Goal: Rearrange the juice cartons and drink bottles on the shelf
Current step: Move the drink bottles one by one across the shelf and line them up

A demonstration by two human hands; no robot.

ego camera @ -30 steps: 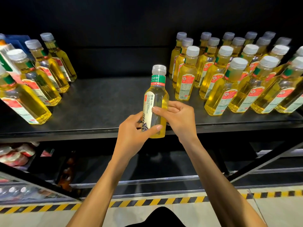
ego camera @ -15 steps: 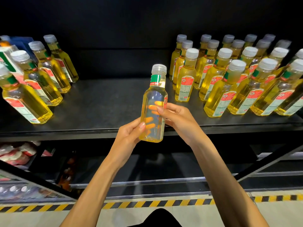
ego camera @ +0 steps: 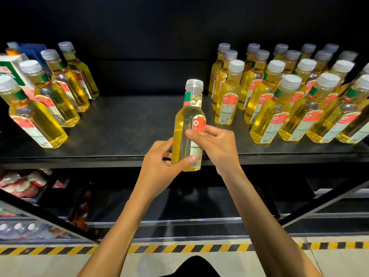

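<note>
Both hands hold one yellow drink bottle (ego camera: 186, 124) upright above the front edge of the black shelf (ego camera: 123, 126). It has a clear cap, a green neck band and a red and white label facing right. My left hand (ego camera: 159, 166) grips its lower part from the left, thumb across the base. My right hand (ego camera: 215, 146) pinches the label side, thumb on the front. Several matching bottles (ego camera: 279, 100) stand in rows on the right of the shelf. Several more bottles (ego camera: 50, 96) stand in a row on the left, beside a green and white juice carton (ego camera: 12, 70).
A blue carton (ego camera: 30, 50) stands at the back left. The lower shelf holds red and white packets (ego camera: 20, 182) at left and a dark bottle (ego camera: 83, 206). A yellow and black striped strip (ego camera: 179, 248) marks the floor edge below.
The bottle has been turned in my hands: its red label now faces right, where a clear side showed half a second ago. My left thumb now lies across the base.
</note>
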